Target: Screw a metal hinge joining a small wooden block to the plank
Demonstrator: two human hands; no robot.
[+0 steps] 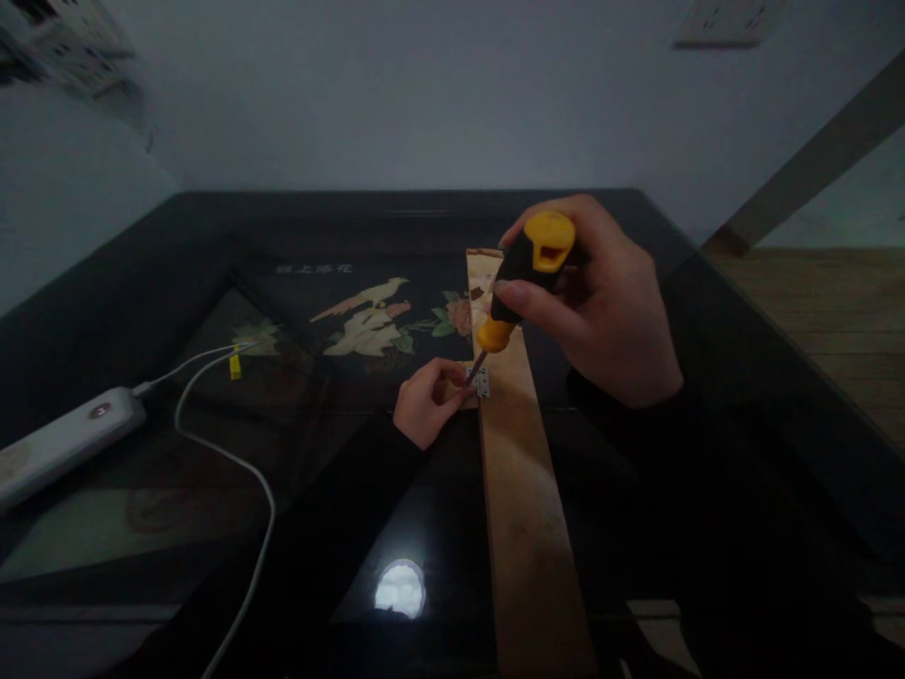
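Note:
My right hand is wrapped round the yellow-and-black handle of a screwdriver. The shaft slants down to the left, its tip at a small metal hinge. That hinge lies over the left edge of a long wooden board, reaching toward a smaller piece of wood beside it. Thumb and forefinger of my left hand are pinched together by the screwdriver tip and the hinge's left side. Whatever sits between those fingertips is too small and hidden to make out.
Beneath everything is a glossy dark table with a bird-and-flower picture. On the left lies a white power strip with a pale cable and a yellow tag. A wall stands behind the table.

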